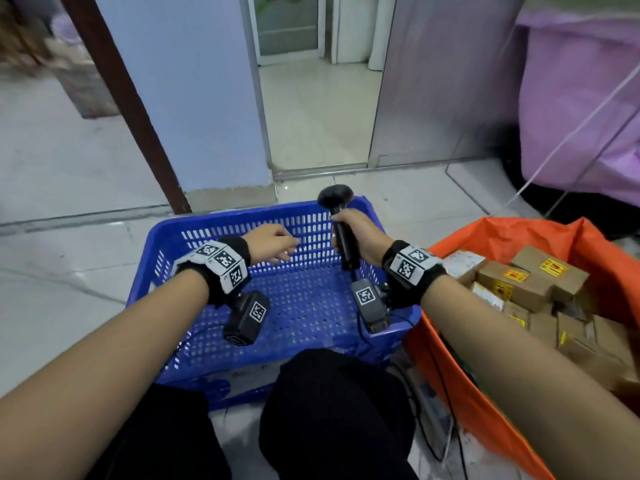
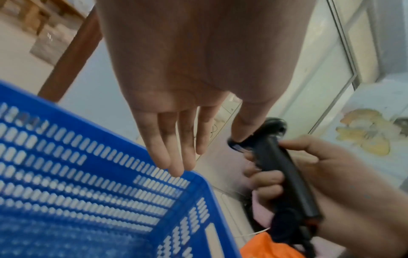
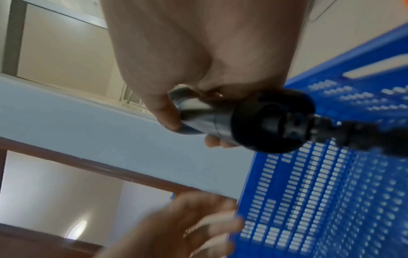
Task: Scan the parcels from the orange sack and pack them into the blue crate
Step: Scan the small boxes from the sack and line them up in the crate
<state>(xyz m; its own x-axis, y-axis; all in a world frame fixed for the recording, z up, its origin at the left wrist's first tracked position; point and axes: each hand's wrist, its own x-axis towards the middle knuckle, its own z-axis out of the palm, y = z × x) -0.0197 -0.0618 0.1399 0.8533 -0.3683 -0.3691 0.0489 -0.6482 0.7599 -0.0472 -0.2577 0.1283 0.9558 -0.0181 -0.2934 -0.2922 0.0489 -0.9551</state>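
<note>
A perforated blue crate stands on the floor in front of my knees, and nothing lies inside it. My right hand grips the handle of a black barcode scanner held upright over the crate's right side; the scanner and its cable end also show in the wrist views. My left hand hovers over the crate's far wall with straight, relaxed fingers, holding nothing. To the right, the orange sack lies open with several brown cardboard parcels inside.
A pale blue pillar and a brown door frame rise behind the crate. A pink sack stands at the far right. Grey tiled floor spreads to the left. My black-clad knees sit against the crate's near wall.
</note>
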